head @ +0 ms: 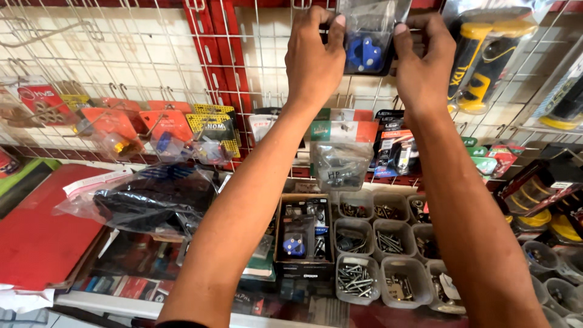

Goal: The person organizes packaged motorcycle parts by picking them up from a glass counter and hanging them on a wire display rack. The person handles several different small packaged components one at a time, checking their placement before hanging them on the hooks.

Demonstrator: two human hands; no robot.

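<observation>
Both arms reach up to a white wire grid wall (152, 54). My left hand (314, 58) and my right hand (425, 61) each pinch a side of a clear plastic packet (367, 33) holding a small blue part, pressed against the grid near its top. Below it hang other packets on hooks, among them a clear bag of dark hardware (340, 164).
An open cardboard box (303, 267) with a blue part sits on the counter beside several clear tubs of screws and bolts (376, 261). A bagged black item (152, 197) lies on a red board (42, 237) at left. Black-and-yellow grips (486, 61) hang at right.
</observation>
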